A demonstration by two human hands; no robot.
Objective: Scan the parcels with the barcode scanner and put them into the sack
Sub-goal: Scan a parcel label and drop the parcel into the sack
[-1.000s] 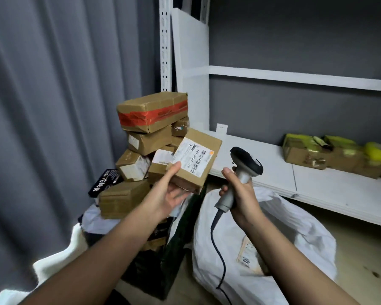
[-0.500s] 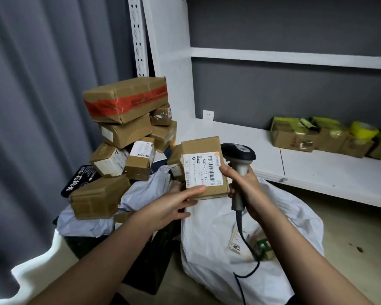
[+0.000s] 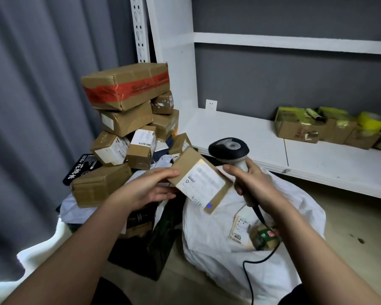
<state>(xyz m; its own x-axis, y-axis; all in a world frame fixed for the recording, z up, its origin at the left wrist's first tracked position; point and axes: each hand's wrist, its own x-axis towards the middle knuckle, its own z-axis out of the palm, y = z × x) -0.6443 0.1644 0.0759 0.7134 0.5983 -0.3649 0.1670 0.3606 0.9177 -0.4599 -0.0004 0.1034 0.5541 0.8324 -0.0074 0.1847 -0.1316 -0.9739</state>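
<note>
My left hand (image 3: 145, 188) pinches the left edge of a small brown parcel (image 3: 199, 179), holding it tilted over the white sack (image 3: 295, 205). Its white label faces up, and a blue light spot shows near its lower right corner. My right hand (image 3: 253, 181) grips the handle of the black and grey barcode scanner (image 3: 229, 148), whose head sits just above the parcel. The scanner's cable runs down across the sack. Inside the sack's mouth lie a labelled parcel (image 3: 240, 230) and a green one (image 3: 266, 236).
A pile of brown parcels (image 3: 123, 119), topped by one with red tape, stands to the left over a dark bin (image 3: 163, 245). A white shelf (image 3: 262, 137) runs behind, with several yellow-taped boxes (image 3: 295, 126) at its right. Grey curtain on the left.
The parcel has come down and tipped flatter over the sack, turning its label. The scanner stayed beside it, and a blue light spot now shows on the parcel.
</note>
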